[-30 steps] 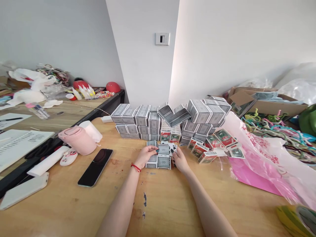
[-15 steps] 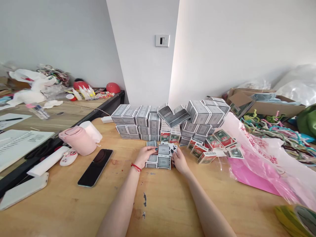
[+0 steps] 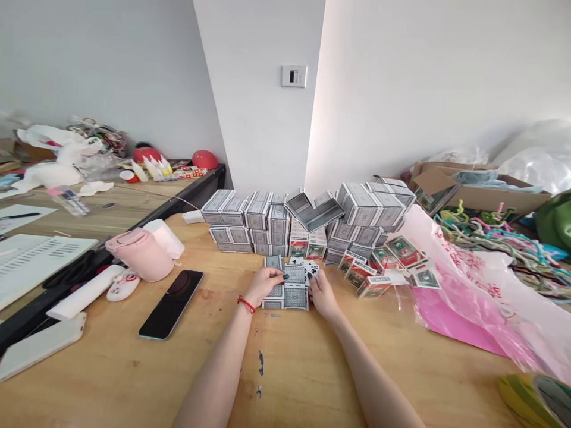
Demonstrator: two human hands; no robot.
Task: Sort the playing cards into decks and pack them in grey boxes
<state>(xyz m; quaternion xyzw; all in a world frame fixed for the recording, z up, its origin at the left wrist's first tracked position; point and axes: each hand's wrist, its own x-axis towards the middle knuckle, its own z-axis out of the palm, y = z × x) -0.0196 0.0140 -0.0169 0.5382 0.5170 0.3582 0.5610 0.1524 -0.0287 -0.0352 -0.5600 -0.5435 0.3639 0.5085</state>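
My left hand (image 3: 263,285) rests its fingertips against a grey-backed card box (image 3: 294,274), which lies on a small cluster of matching boxes (image 3: 284,298). Beside that box, a fan of white playing cards (image 3: 311,270) shows a club pip. My right hand (image 3: 321,295) sits just below those cards, and its fingers seem to grip them. A red string bracelet circles my left wrist. The hands partly hide the boxes beneath them.
Stacked grey card boxes (image 3: 250,223) form a wall behind my hands, with red-and-green boxes (image 3: 372,286) to the right. A black phone (image 3: 171,304) and pink flask (image 3: 140,255) lie left. A pink plastic bag (image 3: 464,297) spreads right on the wooden table (image 3: 312,368).
My hands have drawn slightly closer together around the grey box and white cards. The whole scene sits slightly lower in view, as my head has tilted up a little.
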